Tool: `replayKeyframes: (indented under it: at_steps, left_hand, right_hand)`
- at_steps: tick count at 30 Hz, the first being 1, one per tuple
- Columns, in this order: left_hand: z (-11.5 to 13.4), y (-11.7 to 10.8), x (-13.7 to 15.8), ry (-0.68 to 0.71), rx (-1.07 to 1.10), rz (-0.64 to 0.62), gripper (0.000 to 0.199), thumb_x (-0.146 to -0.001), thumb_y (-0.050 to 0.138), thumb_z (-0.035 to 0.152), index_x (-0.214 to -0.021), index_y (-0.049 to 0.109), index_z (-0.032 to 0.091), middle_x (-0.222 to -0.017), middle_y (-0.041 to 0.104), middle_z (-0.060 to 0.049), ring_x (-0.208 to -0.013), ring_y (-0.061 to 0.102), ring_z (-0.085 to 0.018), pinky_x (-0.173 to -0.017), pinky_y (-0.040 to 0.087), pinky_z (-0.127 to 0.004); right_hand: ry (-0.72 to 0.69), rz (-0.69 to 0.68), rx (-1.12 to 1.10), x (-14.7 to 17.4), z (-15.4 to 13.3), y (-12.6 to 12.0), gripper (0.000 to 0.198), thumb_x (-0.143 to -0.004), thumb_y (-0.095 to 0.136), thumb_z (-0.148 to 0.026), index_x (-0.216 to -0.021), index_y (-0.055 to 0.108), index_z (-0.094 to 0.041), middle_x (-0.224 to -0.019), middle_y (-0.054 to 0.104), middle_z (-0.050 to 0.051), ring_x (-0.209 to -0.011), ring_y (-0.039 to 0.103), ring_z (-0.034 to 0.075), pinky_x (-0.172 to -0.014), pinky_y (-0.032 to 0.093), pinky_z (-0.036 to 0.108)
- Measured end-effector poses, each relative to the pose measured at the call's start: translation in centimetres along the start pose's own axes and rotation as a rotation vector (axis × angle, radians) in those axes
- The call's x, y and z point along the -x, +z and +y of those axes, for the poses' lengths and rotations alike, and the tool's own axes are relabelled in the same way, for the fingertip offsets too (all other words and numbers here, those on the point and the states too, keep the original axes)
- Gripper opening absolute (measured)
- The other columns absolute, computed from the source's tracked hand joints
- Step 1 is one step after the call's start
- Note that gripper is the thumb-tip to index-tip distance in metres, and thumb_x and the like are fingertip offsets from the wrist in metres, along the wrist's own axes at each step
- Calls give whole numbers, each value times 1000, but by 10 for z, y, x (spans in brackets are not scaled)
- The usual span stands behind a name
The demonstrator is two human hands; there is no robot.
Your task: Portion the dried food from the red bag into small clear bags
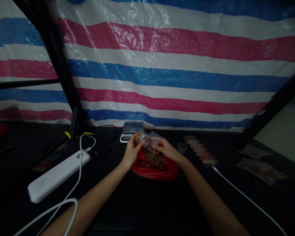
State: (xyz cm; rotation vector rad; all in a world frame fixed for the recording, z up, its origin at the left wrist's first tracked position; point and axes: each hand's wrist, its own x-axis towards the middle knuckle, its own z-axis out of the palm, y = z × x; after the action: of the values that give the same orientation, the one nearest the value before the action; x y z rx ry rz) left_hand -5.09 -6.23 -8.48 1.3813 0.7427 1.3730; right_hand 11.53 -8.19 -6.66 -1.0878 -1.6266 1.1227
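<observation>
A: Your clear bag (pixel 151 141), position?

B: Over the far part of the red bag (pixel 153 176), between your two hands. Brown dried pieces (pixel 156 162) lie in the red bag, on your side of the film. White scale (pixel 132 127) just beyond the red bag, to its left.

A: Your fingers?

B: Left hand (pixel 132 150): thumb and fingers clamped on the clear bag's crumpled left part. Right hand (pixel 169 151): fingers closed on its right edge, though the tips are dim behind the film.

A: How should it handle for you?

B: Thin, shiny plastic, so judge it light, limp and a little slippery. Expect it to fold rather than stand up by itself. What it contains is too dim to tell.

A: Best hold?

B: Take both side edges, thumbs towards you, middle left free. Pinch firmly against slipping, without stretching the film. The pieces look dry and probably brittle: spare them any squeezing. Same for the packets (pixel 259 170) well right of the red bag: lift by an edge
</observation>
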Motion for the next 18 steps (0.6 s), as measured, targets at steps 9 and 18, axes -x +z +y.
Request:
replayKeyframes:
  at_steps: [9,18]
  left_hand:
    - [14,-2,5,235,-474,-110,33,-69,64,31,-100,59,19,-97,63,-4,-90,58,-20,-83,44,-32]
    - [26,-1,11,305,-478,-124,49,-68,67,32,-114,54,22,-101,63,-5,-90,58,-19,-82,45,-32]
  right_hand:
    - [-48,-233,97,12,-15,-35,53,-69,64,-22,-119,47,-21,-125,49,4,-114,45,18,-97,34,34]
    - [26,-150,141,4,0,-27,30,-65,66,-31,-90,64,-14,-90,67,5,-85,61,20,-83,44,35]
